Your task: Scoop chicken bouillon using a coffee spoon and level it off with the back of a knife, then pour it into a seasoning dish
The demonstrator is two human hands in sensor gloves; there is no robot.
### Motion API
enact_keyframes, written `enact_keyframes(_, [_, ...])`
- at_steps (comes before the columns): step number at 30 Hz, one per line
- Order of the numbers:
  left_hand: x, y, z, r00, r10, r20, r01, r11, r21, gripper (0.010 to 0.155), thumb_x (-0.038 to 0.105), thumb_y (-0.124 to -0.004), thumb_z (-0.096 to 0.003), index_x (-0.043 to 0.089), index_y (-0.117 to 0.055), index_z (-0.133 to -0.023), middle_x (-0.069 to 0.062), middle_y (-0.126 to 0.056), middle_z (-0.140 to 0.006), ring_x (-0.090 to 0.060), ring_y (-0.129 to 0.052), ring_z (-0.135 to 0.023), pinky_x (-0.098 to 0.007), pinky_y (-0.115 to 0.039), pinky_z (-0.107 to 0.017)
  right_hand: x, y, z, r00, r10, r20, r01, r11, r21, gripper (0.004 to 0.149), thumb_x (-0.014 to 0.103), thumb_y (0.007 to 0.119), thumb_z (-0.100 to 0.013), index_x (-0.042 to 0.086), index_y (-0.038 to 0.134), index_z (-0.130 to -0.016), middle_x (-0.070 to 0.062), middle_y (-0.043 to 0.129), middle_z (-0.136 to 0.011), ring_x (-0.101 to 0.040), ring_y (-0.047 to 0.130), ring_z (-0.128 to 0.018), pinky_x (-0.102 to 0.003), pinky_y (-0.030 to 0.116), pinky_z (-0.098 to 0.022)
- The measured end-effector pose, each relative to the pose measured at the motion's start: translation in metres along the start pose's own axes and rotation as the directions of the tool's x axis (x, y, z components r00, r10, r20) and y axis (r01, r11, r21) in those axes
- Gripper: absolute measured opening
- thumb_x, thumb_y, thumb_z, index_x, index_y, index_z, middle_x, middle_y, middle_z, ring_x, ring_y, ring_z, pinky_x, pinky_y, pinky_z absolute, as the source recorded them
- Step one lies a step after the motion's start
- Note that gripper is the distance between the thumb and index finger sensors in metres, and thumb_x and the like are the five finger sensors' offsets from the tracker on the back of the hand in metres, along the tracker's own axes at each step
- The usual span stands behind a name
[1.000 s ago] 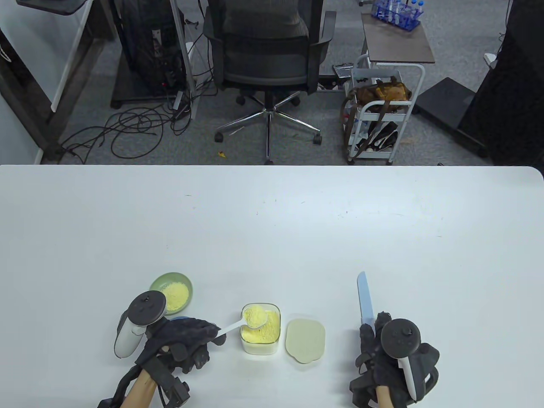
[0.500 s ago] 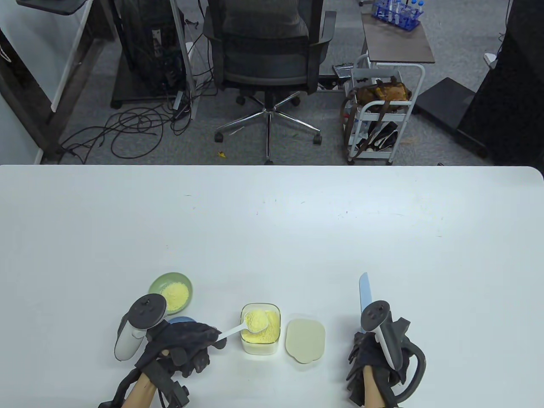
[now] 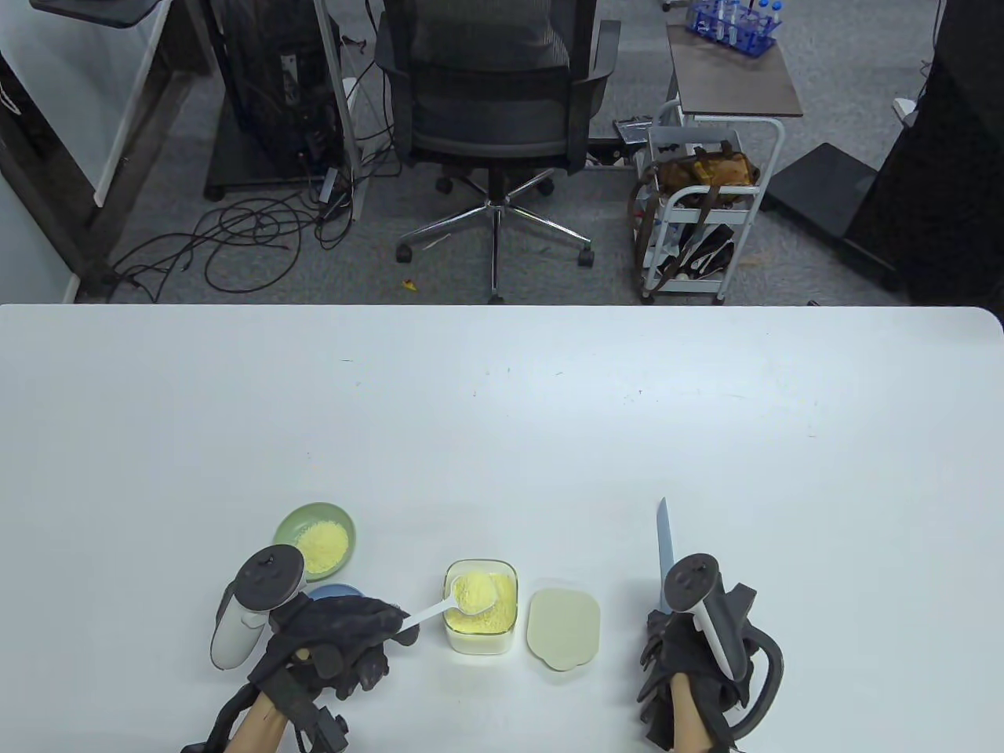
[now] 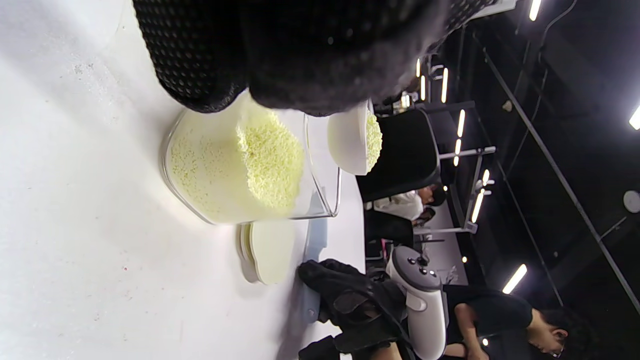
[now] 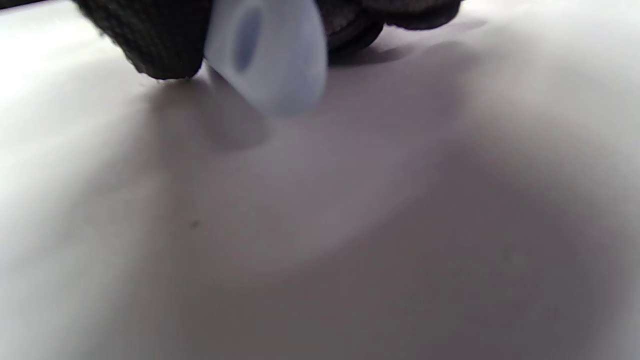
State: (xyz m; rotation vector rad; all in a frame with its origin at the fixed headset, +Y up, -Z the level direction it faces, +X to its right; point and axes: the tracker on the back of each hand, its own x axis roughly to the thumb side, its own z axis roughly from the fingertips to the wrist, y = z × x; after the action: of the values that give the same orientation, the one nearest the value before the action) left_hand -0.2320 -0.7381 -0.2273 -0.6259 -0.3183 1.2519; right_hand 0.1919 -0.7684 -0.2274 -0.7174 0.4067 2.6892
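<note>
Right wrist view, blurred knife [image 5: 267,55] handle end

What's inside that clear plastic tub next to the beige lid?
The clear plastic tub holds yellow bouillon granules. A heaped white coffee spoon, held by the left hand, hangs over them. The tub's bottom is covered.

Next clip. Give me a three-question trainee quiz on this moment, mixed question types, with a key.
1. True or false: the spoon held by the left hand is heaped with yellow powder.
2. Which thing does the right hand grip? A) lid B) knife C) green dish
3. Fill in: the loose lid lies on the table between the clear container and the ____ hand.

Key
1. True; the spoon sits over the container.
2. B; the knife points away from the person.
3. right
</note>
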Motion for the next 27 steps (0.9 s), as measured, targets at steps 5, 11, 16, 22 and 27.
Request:
enact_keyframes(5, [-0.001, 0.001, -0.001, 1.000, -0.003, -0.010, 0.003, 1.000, 0.011, 0.045, 0.033, -0.074, -0.0477, -0.005, -0.086, -0.069, -0.007, -0.097, -0.018, 0.003, -0.085, 0.011, -0.032, -0.084, -0.036, 0.011, -0.013, 0.028, 0.945, -0.170, 0.279, 0.177, 0.984, 0.002, 0.044, 0.035, 0.082, -0.045, 0.004, 0.074, -0.075, -0.021, 0.081, -0.058, -0.031, 0.074, -0.040, -0.062, 0.047, -0.060])
enact_keyframes(11, [-0.001, 0.001, 0.000, 1.000, 0.002, -0.012, -0.002, 1.000, 0.031, 0.046, 0.033, -0.074, -0.0475, -0.005, -0.086, -0.069, -0.008, -0.097, -0.017, 0.003, -0.085, 0.012, -0.032, -0.084, -0.036, 0.052, -0.031, 0.079, 0.772, -0.254, 0.582, 0.253, 0.964, 0.085, 0.044, 0.036, 0.084, -0.043, 0.004, 0.079, -0.072, -0.020, 0.086, -0.054, -0.030, 0.079, -0.037, -0.063, 0.054, -0.057])
enact_keyframes(16, [-0.001, 0.000, -0.001, 1.000, -0.001, -0.018, 0.002, 1.000, 0.030, 0.046, 0.033, -0.074, -0.0476, -0.005, -0.086, -0.070, -0.008, -0.097, -0.017, 0.003, -0.085, 0.012, -0.032, -0.084, -0.036, 0.089, -0.020, 0.107, 0.630, -0.318, 0.708, 0.169, 0.946, 0.275, 0.044, 0.037, 0.083, -0.045, 0.003, 0.079, -0.073, -0.019, 0.086, -0.055, -0.029, 0.078, -0.037, -0.063, 0.053, -0.058])
enact_keyframes(22, [0.000, 0.000, 0.000, 1.000, -0.002, -0.010, 0.002, 1.000, 0.027, 0.046, 0.033, -0.075, -0.0474, -0.005, -0.086, -0.070, -0.007, -0.097, -0.017, 0.003, -0.085, 0.012, -0.032, -0.084, -0.036, 0.110, -0.002, 0.117, 0.640, -0.229, 0.733, 0.044, 0.964, 0.263, 0.043, 0.037, 0.083, -0.046, 0.003, 0.078, -0.072, -0.020, 0.086, -0.054, -0.030, 0.078, -0.036, -0.063, 0.052, -0.058])
enact_keyframes(27, [0.000, 0.001, 0.001, 1.000, -0.003, -0.007, 0.004, 0.999, 0.032, 0.046, 0.033, -0.075, -0.0473, -0.005, -0.086, -0.070, -0.008, -0.097, -0.017, 0.003, -0.085, 0.012, -0.032, -0.084, -0.036, 0.103, -0.004, 0.111, 0.667, -0.228, 0.709, 0.059, 0.965, 0.255, 0.043, 0.036, 0.083, -0.045, 0.002, 0.079, -0.071, -0.020, 0.086, -0.053, -0.030, 0.078, -0.035, -0.063, 0.053, -0.058])
